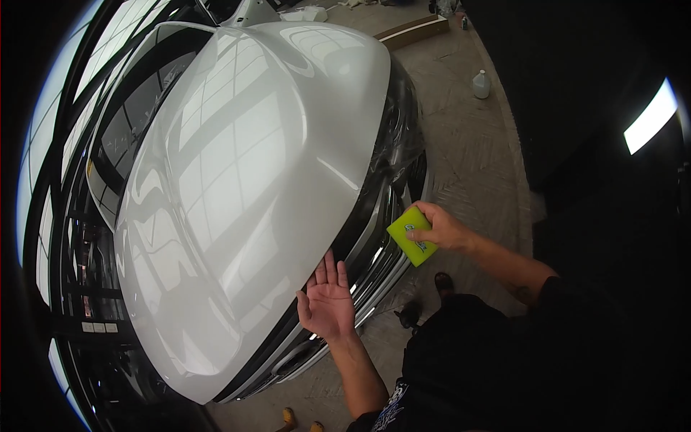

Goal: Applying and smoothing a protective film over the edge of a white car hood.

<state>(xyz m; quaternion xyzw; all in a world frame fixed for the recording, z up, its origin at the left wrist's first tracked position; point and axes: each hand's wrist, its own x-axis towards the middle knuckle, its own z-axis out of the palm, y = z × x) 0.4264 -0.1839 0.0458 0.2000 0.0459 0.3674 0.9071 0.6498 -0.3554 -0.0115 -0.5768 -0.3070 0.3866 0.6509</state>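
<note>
The white hood [232, 156] of a car spreads before me, glossy and full of window reflections. My left hand [327, 308] is palm up at the hood's front edge, holding nothing. Its fingers are apart, and the fingertips reach just beneath the edge; whether they press on it I cannot tell. In my right hand [440, 227] is a flat lime-green squeegee [411, 242] that bears writing, pinched with the thumb on its face. That hand hovers above the dark front grille [372, 227], apart from the hood.
A clear plastic jug [481, 85] stands on the patterned floor [469, 156]. Beyond the car lies a long cardboard box [415, 32]. Another person's yellow shoe [289, 417] shows at the bottom edge. The windshield [135, 127] rises behind the hood.
</note>
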